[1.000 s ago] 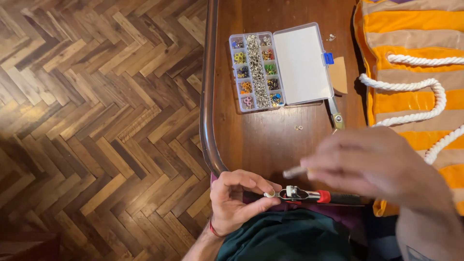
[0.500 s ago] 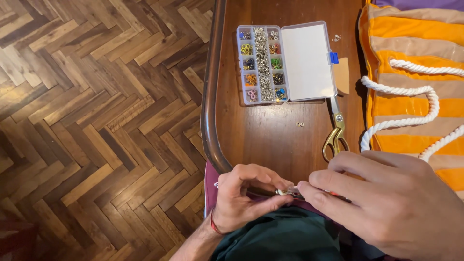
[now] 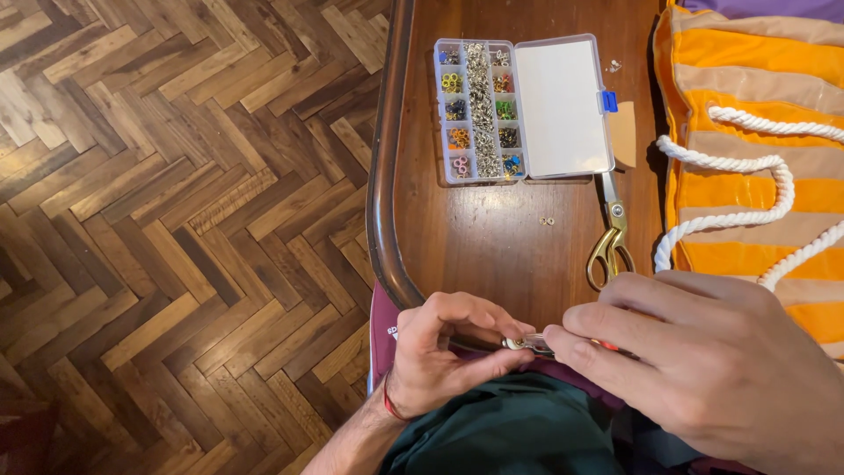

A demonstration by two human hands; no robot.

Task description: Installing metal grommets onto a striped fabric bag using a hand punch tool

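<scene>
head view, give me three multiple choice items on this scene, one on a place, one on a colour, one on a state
1. Where do the scissors lie?
A. on the floor
B. on the table, just below the open box
C. inside the box

2. What colour are the scissor handles?
A. gold
B. black
C. blue

3. In what state is the clear plastic box?
A. shut and latched
B. upside down
C. open, lid laid flat to the right

Answers:
1 B: the scissors rest on the brown table, their blades reaching up under the lid's corner.
2 A: the handle loops shine gold.
3 C: the compartments of small coloured bits are uncovered, and the lid lies flat beside them.

Nearby, the left hand and right hand pinch a small metal tool between them at the table's edge.
</scene>
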